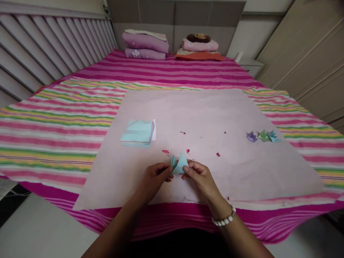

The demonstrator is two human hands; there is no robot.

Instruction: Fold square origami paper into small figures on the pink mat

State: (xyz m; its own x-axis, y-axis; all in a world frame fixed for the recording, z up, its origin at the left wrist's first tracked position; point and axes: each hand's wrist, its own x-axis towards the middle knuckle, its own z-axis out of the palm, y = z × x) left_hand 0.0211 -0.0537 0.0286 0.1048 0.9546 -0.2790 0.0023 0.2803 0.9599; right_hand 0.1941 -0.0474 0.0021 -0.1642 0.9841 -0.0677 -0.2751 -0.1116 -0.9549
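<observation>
Between my two hands is a small piece of folded light blue paper (179, 167), with two raised points at its top. My left hand (157, 175) pinches its left edge between thumb and fingers. On the other side, my right hand (198, 176) grips the right edge, thumb in front and fingers behind. The paper is held just above the near part of a large pale sheet (204, 111). Left of my hands lies a stack of square paper (138, 132), light blue on top. Far to the right, a purple, a green and a blue folded paper piece (263, 136) stand in a row.
Small red scraps (166, 152) are scattered on the sheet near my hands. Beneath it, a striped cloth (61, 122) covers the bed. Folded bedding (146, 44) is piled by the headboard (158, 14). A slatted rail (53, 43) runs along the left.
</observation>
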